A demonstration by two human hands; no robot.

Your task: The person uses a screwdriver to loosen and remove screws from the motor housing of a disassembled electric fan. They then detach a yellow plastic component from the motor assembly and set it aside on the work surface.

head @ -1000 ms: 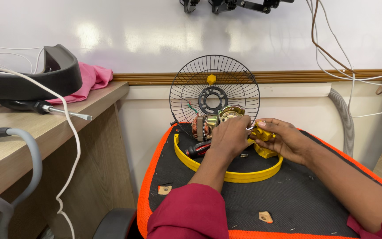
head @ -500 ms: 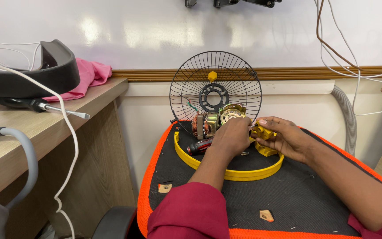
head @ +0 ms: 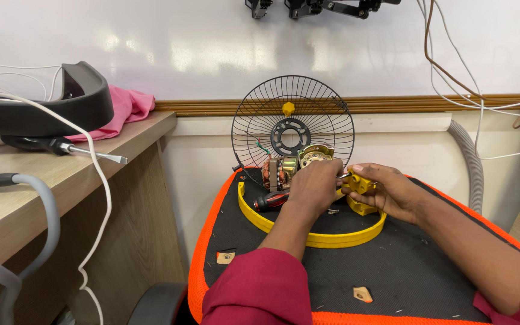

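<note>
Motor (head: 290, 168) is gripped by left hand (head: 314, 186); right hand (head: 386, 192) clasps yellow part (head: 361, 183). A slip could topple the grille (head: 293, 123).

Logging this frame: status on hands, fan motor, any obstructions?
Left hand on the fan motor, grip hidden. Right hand holds yellow plastic part. Motor stands before wire fan guard; red-handled screwdriver lies beside it, inside yellow ring.
</note>
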